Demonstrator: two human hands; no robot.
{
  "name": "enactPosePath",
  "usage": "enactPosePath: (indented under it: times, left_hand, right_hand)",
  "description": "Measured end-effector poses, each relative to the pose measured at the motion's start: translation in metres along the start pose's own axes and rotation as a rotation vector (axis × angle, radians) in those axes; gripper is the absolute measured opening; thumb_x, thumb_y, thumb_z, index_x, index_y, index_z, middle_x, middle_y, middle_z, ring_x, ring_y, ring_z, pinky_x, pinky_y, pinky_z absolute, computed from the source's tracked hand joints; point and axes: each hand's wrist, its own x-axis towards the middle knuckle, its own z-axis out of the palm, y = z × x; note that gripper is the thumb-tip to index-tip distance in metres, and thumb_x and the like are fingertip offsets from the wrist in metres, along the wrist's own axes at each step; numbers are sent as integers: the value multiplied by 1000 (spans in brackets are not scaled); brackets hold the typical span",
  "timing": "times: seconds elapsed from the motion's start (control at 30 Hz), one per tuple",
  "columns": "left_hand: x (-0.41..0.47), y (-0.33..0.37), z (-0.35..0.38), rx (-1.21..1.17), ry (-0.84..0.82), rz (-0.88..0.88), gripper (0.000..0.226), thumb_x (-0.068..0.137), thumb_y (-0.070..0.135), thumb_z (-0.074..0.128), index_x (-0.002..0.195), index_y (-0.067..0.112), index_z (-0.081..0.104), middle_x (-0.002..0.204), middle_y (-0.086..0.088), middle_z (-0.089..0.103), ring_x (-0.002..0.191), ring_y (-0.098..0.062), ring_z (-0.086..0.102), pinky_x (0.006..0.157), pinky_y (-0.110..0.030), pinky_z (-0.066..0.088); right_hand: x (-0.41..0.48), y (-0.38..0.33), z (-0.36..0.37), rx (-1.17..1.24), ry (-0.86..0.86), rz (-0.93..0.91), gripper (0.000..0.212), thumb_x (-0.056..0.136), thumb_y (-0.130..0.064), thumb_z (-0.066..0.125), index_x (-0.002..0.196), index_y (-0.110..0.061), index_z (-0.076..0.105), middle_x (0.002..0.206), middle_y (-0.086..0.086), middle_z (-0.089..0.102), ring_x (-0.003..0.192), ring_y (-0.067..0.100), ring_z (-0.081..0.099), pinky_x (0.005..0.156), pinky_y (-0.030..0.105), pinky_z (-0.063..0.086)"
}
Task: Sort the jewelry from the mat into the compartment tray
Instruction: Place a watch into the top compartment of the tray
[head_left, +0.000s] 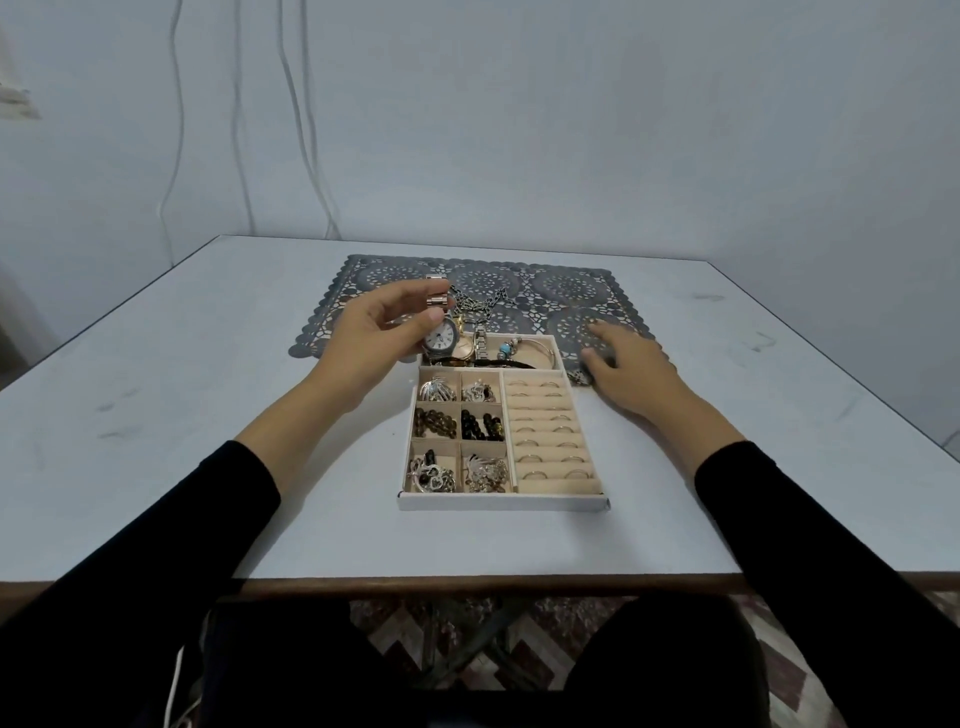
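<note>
I have the left grip (384, 332) raised just beyond the far left corner of the tray (504, 503). Its thumb and fingers pinch a watch (440, 336) by the strap, and the dial hangs face up over the left end of the tray's long far compartment. That compartment already holds more watches (465, 352) and a bracelet (511, 347) with blue beads.

My right grip (623, 364) lies palm down just off the tray's far right corner, resting on the mat (561, 291) with its fingers relaxed and spread. A small dark piece sits by its thumb, and I cannot tell whether they touch.

The mat spreads behind the tray, its near edge running under the tray's far side. A chain (480, 301) is on it, just past the tray's far rim.

In the tray, the six small cells on the left hold brooches (439, 389) and dark beads (480, 423). The padded rolls on the right carry rings (545, 431). The tray sits mid-worktop (208, 364), near side towards me.
</note>
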Motion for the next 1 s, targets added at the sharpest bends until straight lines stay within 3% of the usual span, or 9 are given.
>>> enactPosePath:
  times: [0.1,0.2,0.27,0.4,0.57,0.7,0.83,0.9,1.0]
  left_hand:
    - [5,0,5,-24,-35,-8,29,90,19,68,110,40,70,112,4,72,94,-25,66,78,-45,53]
    - [11,3,14,-45,-63,-16,30,90,13,67,113,31,68,111,5,72,85,-9,66,64,-19,51]
    - [15,5,22,-53,-81,-22,29,90,9,66,114,25,67,111,2,72,80,-3,66,59,-13,49]
    - [24,4,35,-37,-134,-72,28,89,14,68,111,33,69,115,-5,70,101,-20,69,81,-31,59]
    - [32,0,45,6,-174,-118,25,90,22,68,112,33,69,112,0,71,107,-20,67,84,-34,58]
    - [34,-2,47,66,-205,-116,24,92,22,66,112,33,69,111,3,71,107,-17,66,82,-28,57]
    - [36,-3,51,172,-216,-93,20,94,26,63,111,34,68,105,0,73,103,-21,67,90,-44,56]
    - [38,-4,54,212,-221,-88,19,94,27,63,111,34,68,100,-7,73,99,-26,67,88,-50,55]
    - [41,-4,59,240,-218,-84,19,94,27,63,111,33,69,97,-9,72,89,-16,67,88,-48,56]
  right_hand:
    - [7,6,3,-80,-39,-29,44,99,-32,44,136,-8,46,142,12,46,132,29,40,109,40,30]
    - [8,10,5,-68,-82,-36,32,99,-30,43,117,-6,55,115,12,58,110,29,51,90,34,36]
    - [9,11,6,-62,-78,-39,28,100,-29,42,110,-7,56,106,10,58,101,28,52,79,31,35]
    - [11,13,9,-69,-65,-67,24,99,-29,42,101,-9,54,95,1,51,92,22,49,78,32,34]
    - [13,17,11,-81,-55,-91,15,99,-29,40,91,-17,46,93,-4,47,92,18,44,92,42,37]
    - [14,18,11,-75,-72,-83,16,99,-31,38,97,-18,48,99,-1,52,105,23,50,95,45,39]
    - [10,14,8,-64,-102,-50,41,101,-30,38,136,-10,45,144,9,43,137,28,33,111,40,26]
    - [8,11,7,-60,-99,-48,42,102,-29,39,139,-9,42,146,10,41,138,26,32,111,36,24]
    - [7,10,6,-52,-89,-52,42,102,-29,39,138,-9,43,143,11,44,136,26,33,110,35,24]
